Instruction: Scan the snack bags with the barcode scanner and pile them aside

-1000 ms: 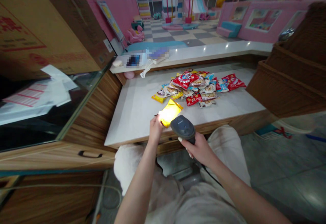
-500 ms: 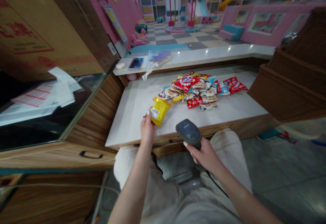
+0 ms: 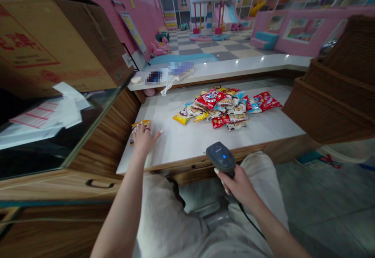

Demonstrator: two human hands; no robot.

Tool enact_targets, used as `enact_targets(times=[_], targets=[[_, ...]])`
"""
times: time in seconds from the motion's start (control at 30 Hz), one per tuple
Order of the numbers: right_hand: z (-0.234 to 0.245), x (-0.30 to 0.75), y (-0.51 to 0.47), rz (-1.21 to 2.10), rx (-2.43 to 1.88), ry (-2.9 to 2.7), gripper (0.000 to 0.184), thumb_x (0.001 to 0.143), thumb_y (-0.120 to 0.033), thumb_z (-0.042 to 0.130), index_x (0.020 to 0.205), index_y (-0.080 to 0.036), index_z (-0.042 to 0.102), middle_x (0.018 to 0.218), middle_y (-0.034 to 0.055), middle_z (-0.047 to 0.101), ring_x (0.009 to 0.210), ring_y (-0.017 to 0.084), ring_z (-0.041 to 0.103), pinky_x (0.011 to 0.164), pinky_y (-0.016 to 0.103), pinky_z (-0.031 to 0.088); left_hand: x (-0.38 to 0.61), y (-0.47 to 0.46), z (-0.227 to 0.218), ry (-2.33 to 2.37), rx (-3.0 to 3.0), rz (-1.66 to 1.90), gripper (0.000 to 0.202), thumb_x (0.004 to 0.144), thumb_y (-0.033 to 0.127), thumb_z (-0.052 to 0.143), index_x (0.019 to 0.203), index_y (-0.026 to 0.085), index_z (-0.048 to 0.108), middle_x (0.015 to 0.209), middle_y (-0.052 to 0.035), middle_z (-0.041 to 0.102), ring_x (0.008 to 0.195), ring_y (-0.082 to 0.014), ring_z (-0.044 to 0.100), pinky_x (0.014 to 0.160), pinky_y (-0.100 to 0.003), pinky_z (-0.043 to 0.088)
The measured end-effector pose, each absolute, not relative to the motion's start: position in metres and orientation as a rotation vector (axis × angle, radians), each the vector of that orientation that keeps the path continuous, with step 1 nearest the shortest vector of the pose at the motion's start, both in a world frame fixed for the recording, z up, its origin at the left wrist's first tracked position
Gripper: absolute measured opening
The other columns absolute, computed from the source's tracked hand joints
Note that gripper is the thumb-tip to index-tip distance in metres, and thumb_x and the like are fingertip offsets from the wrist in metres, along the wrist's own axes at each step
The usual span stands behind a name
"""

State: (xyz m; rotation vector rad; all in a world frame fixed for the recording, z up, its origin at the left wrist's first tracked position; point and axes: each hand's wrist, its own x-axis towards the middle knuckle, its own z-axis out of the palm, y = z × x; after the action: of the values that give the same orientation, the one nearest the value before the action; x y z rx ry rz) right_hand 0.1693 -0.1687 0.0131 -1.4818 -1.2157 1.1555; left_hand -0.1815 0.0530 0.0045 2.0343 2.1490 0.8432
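My left hand (image 3: 143,137) rests over a yellow snack packet (image 3: 141,124) at the left end of the white desk (image 3: 175,142). Its thumb is spread away and its fingers lie flat, hiding most of the packet. In my right hand (image 3: 236,181) is a dark barcode scanner (image 3: 220,157), held by the handle above my right thigh. A blue light shows on its top. Farther back lies a pile of snack packets (image 3: 215,99) in red, yellow, blue and white wrappers.
Left of the desk, a cardboard box (image 3: 58,43) and loose papers (image 3: 47,113) sit on a dark counter. A woven brown basket (image 3: 331,90) stands at right. The raised ledge (image 3: 228,68) carries a blurred phone-like object (image 3: 154,77) and a white cable (image 3: 167,87).
My left hand has carried the yellow packet left, set it down on the desk and loosened its fingers. A blue light now glows on the scanner, still in my right hand.
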Motion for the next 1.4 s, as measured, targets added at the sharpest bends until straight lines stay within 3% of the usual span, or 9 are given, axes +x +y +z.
enact_targets(times=[0.2, 0.4, 0.57, 0.63, 0.73, 0.8, 0.87, 1.03, 1.4], targets=[[0.014, 0.176, -0.168, 1.144, -1.492, -1.186, 0.033, 0.084, -0.053, 0.075, 0.076, -0.026, 0.059, 0.043, -0.0066, 0.053, 0.035, 0.015, 0.052, 0.041, 0.025, 0.041, -0.068, 0.084, 0.017, 1.452, 2.223, 1.191, 0.077, 0.099, 0.043, 0.075, 0.168, 0.019, 0.052, 0.178, -0.0226, 0.047, 0.167, -0.0373, 0.045, 0.138, -0.055, 0.034], [0.019, 0.186, -0.172, 1.136, -1.512, -1.132, 0.032, 0.083, -0.052, 0.075, 0.073, -0.027, 0.058, 0.043, -0.0069, 0.051, 0.036, 0.015, 0.050, 0.042, 0.026, 0.041, 0.034, 0.131, 0.041, 1.207, 2.500, 1.014, 0.084, 0.094, 0.022, 0.075, 0.174, 0.023, 0.046, 0.186, -0.0176, 0.033, 0.174, -0.0428, 0.029, 0.140, -0.068, 0.020], [0.021, 0.193, -0.174, 1.113, -1.524, -1.114, 0.031, 0.082, -0.051, 0.074, 0.071, -0.028, 0.057, 0.043, -0.0062, 0.051, 0.037, 0.016, 0.051, 0.043, 0.027, 0.042, 0.053, 0.148, 0.055, 1.187, 2.459, 0.925, 0.061, 0.099, 0.015, 0.059, 0.159, 0.026, 0.066, 0.176, -0.0138, 0.052, 0.169, -0.0381, 0.040, 0.140, -0.069, 0.017], [0.021, 0.193, -0.174, 1.118, -1.515, -1.107, 0.031, 0.082, -0.051, 0.075, 0.071, -0.028, 0.057, 0.043, -0.0065, 0.051, 0.037, 0.016, 0.051, 0.043, 0.027, 0.043, 0.049, 0.143, 0.058, 1.166, 2.323, 1.057, 0.049, 0.102, 0.018, 0.059, 0.148, 0.025, 0.073, 0.164, -0.0140, 0.066, 0.160, -0.0360, 0.053, 0.140, -0.065, 0.020], [0.022, 0.190, -0.173, 1.142, -1.499, -1.104, 0.032, 0.081, -0.052, 0.076, 0.072, -0.028, 0.057, 0.044, -0.0068, 0.051, 0.037, 0.016, 0.051, 0.043, 0.027, 0.044, 0.036, 0.121, 0.059, 1.146, 1.857, 1.389, 0.024, 0.100, 0.032, 0.074, 0.120, 0.021, 0.082, 0.129, -0.0149, 0.083, 0.135, -0.0353, 0.070, 0.129, -0.052, 0.044], [0.023, 0.186, -0.173, 1.157, -1.495, -1.105, 0.033, 0.081, -0.053, 0.077, 0.072, -0.028, 0.057, 0.044, -0.0067, 0.052, 0.036, 0.016, 0.051, 0.043, 0.028, 0.044, 0.023, 0.098, 0.054, 1.135, 1.477, 1.550, 0.024, 0.094, 0.041, 0.085, 0.100, 0.018, 0.081, 0.106, -0.0127, 0.084, 0.119, -0.0329, 0.075, 0.111, -0.040, 0.056], [0.023, 0.182, -0.173, 1.158, -1.493, -1.112, 0.034, 0.082, -0.054, 0.078, 0.072, -0.028, 0.058, 0.044, -0.0064, 0.052, 0.037, 0.016, 0.052, 0.043, 0.028, 0.043, 0.009, 0.072, 0.044, 1.068, 1.196, 1.603, 0.034, 0.091, 0.049, 0.089, 0.097, 0.017, 0.079, 0.099, -0.0104, 0.083, 0.110, -0.0290, 0.076, 0.100, -0.033, 0.059], [0.021, 0.176, -0.174, 1.201, -1.482, -1.117, 0.035, 0.082, -0.055, 0.078, 0.072, -0.028, 0.058, 0.043, -0.0066, 0.052, 0.035, 0.016, 0.052, 0.042, 0.028, 0.044, -0.020, 0.013, 0.011, 0.902, 0.827, 1.530, 0.045, 0.086, 0.052, 0.092, 0.112, 0.019, 0.079, 0.118, -0.0116, 0.086, 0.110, -0.0270, 0.081, 0.102, -0.039, 0.063], [0.014, 0.167, -0.172, 1.224, -1.476, -1.163, 0.035, 0.086, -0.056, 0.078, 0.076, -0.027, 0.061, 0.044, -0.0061, 0.057, 0.036, 0.016, 0.056, 0.043, 0.026, 0.045, -0.036, -0.002, -0.021, 1.020, 0.608, 1.461, 0.045, 0.081, 0.050, 0.095, 0.104, 0.018, 0.073, 0.099, -0.0111, 0.085, 0.110, -0.0296, 0.083, 0.104, -0.045, 0.065]])
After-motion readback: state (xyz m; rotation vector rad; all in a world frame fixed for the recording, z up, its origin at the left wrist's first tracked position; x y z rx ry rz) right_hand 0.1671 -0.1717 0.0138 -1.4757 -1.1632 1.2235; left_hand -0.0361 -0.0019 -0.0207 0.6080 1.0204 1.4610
